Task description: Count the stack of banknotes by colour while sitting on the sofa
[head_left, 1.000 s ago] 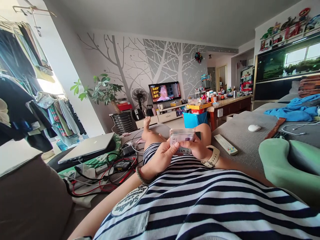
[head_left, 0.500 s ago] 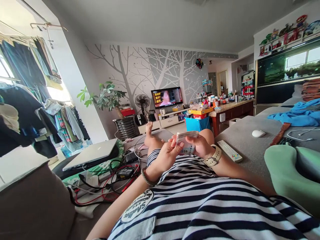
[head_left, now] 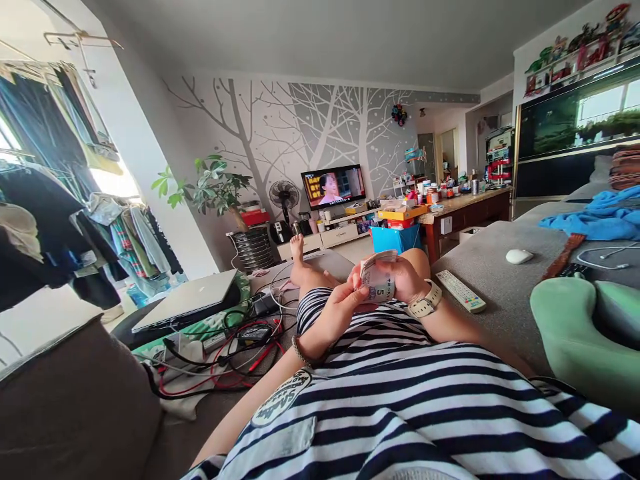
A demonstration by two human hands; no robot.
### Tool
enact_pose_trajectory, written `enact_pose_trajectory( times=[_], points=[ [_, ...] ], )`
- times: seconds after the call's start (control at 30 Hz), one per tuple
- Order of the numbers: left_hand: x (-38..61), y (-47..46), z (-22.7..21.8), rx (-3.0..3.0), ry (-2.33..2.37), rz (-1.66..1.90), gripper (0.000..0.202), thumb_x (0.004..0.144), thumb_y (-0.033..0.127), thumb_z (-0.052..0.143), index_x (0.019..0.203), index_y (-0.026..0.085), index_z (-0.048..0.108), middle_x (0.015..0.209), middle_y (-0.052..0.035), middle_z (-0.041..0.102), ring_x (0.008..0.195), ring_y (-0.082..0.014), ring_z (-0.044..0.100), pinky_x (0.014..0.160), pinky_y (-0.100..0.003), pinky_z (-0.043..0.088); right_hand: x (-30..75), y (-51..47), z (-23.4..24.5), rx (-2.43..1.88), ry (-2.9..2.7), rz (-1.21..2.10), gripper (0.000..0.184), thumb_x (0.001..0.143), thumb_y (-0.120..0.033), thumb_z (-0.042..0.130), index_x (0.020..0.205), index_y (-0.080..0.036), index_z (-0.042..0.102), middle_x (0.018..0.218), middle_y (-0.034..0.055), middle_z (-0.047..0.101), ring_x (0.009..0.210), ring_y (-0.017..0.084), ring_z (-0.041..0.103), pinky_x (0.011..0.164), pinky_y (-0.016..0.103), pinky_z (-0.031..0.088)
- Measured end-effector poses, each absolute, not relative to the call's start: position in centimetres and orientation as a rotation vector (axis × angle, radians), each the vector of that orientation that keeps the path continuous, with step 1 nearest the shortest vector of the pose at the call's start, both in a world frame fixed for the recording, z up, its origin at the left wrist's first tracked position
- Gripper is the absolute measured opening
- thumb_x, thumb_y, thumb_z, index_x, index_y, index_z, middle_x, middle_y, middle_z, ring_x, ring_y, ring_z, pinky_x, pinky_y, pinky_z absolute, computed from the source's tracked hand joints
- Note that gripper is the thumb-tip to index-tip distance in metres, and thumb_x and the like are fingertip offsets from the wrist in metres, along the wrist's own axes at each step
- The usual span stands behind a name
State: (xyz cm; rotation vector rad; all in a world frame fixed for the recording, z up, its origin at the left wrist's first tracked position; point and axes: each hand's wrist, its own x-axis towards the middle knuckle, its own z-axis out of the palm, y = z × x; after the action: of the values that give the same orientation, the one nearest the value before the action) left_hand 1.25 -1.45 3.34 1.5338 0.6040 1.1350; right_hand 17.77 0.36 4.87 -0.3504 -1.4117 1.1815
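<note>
A bent stack of banknotes [head_left: 379, 283] is held up above my lap, the face towards me printed with a large 5. My left hand [head_left: 343, 301] pinches the lower left edge of the notes between thumb and fingers. On the other side, my right hand [head_left: 409, 281] grips the right edge, its fingers partly hidden behind the stack. A braided bracelet [head_left: 300, 352] circles my left wrist, and a cream-coloured watch [head_left: 425, 301] is on my right one.
To the right lie a white remote control [head_left: 461, 291], a white mouse [head_left: 519, 256] and a green neck pillow [head_left: 565, 327]. A closed laptop [head_left: 187, 300] and tangled cables [head_left: 245, 347] are at my left. Beyond my feet stand a television [head_left: 333, 187] and a cluttered table [head_left: 465, 202].
The thumbs have shifted on the banknotes, and more of the printed face with the 5 shows. Both hands still hold the stack. The view has tilted slightly.
</note>
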Motion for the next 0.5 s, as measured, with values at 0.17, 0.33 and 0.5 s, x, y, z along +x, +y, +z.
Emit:
enact_pose_trajectory(
  times=[0.17, 0.33, 0.5],
  points=[
    [1.2, -1.7, 3.0, 1.429, 0.673, 1.184, 0.038, 0.073, 0.047, 0.077, 0.092, 0.014, 0.073, 0.090, -0.0095, 0.073, 0.097, -0.0298, 0.069, 0.077, -0.040, 0.062, 16.4, 1.4, 5.1, -0.234, -1.529, 1.325, 0.051, 0.069, -0.060, 0.075, 0.095, -0.017, 0.073, 0.085, 0.0091, 0.074, 0.091, 0.029, 0.070, 0.073, 0.039, 0.057],
    [1.7, -2.7, 3.8, 1.277, 0.741, 1.407, 0.032, 0.075, 0.035, 0.074, 0.102, 0.017, 0.072, 0.093, -0.0078, 0.074, 0.093, -0.0281, 0.070, 0.067, -0.035, 0.062, 16.1, 1.4, 3.7, -0.282, -1.518, 0.910, 0.042, 0.083, -0.059, 0.065, 0.097, -0.020, 0.069, 0.090, 0.0043, 0.071, 0.086, 0.022, 0.066, 0.079, 0.033, 0.053],
    [2.5, -3.0, 4.2, 1.123, 0.725, 1.579, 0.018, 0.081, 0.028, 0.067, 0.098, 0.023, 0.071, 0.102, -0.0029, 0.073, 0.094, -0.0234, 0.070, 0.071, -0.031, 0.062, 16.8, 1.4, 1.4, -0.529, -1.521, 0.509, 0.042, 0.100, -0.051, 0.041, 0.091, -0.020, 0.067, 0.085, 0.0070, 0.070, 0.080, 0.021, 0.063, 0.071, 0.031, 0.049]
  ],
)
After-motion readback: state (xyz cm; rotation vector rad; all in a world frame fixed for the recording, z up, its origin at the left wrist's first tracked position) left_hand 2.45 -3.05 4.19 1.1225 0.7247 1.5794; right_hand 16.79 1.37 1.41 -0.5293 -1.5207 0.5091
